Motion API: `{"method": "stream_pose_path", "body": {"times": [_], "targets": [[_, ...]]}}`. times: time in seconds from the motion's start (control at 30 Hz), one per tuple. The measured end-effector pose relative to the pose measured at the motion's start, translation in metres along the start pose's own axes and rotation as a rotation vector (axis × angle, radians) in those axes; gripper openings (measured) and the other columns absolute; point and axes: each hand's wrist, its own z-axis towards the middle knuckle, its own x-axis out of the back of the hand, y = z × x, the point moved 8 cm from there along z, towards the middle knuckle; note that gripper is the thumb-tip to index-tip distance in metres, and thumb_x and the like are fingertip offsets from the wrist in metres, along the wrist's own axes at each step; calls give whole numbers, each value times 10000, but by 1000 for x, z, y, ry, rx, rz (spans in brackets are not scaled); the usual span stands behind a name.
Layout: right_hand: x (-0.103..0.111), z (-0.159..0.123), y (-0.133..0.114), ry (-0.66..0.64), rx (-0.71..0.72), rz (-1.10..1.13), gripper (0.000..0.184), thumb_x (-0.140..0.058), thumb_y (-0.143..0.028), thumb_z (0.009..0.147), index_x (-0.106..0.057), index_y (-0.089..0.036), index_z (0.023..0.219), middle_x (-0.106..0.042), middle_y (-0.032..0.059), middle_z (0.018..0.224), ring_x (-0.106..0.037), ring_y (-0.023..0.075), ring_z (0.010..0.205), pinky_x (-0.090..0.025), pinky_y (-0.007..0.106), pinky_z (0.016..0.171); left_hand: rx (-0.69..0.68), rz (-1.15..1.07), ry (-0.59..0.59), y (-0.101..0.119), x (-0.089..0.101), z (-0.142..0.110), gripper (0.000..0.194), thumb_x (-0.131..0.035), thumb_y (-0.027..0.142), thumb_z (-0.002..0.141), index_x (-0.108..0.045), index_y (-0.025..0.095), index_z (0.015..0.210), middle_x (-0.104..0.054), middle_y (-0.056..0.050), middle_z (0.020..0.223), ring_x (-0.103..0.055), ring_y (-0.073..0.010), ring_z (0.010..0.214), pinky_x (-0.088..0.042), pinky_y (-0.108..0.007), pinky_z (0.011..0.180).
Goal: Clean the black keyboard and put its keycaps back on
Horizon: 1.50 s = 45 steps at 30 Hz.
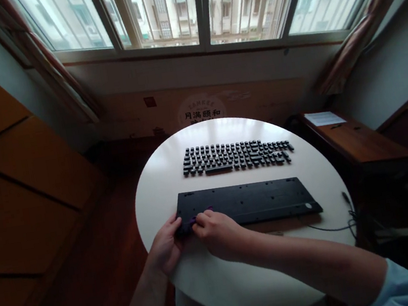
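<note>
A black keyboard base [249, 201] without keycaps lies across the round white table [162, 179]. Behind it, several loose black keycaps [235, 156] are laid out in rows. My left hand [166, 246] grips the base's near left corner, fingers curled on its edge. My right hand [218, 231] is closed in a pinch on a small purple tool [194, 220] at that same corner. The tool's tip touches the base; its exact shape is too small to make out.
A black cable [334, 228] runs off the table's right side. A dark wooden side table [356, 143] with a sheet of paper [324, 118] stands to the right. Orange wooden cabinets [14, 191] fill the left. A wide window [201, 5] lies ahead.
</note>
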Motion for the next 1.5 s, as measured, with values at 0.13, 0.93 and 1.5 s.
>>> {"method": "stream_pose_path", "body": {"times": [0.13,0.93,1.5], "targets": [[5,-37,24,-10,-85,-24,175,-528,-66,894,-658,-117,1000,-632,106,942,-544,221,806,-465,334,720,2,55,70,2,1,0,464,-529,16,892,-620,106,1338,-771,-131,1049,-746,-220,894,-637,-302,793],[24,-288,215,198,-650,-146,345,-445,-312,964,-760,-181,920,-679,114,858,-656,200,636,-513,312,572,-23,32,2,-6,7,2,518,-566,75,895,-557,145,1408,-750,-141,1121,-739,-208,859,-635,-289,708],[18,-290,217,225,-647,-115,344,-455,-350,949,-748,-196,854,-693,102,846,-677,196,623,-524,302,542,-53,157,-229,-1,-15,-15,783,-775,9,658,-553,152,1395,-702,-151,1234,-681,-282,1084,-546,-282,853]]}}
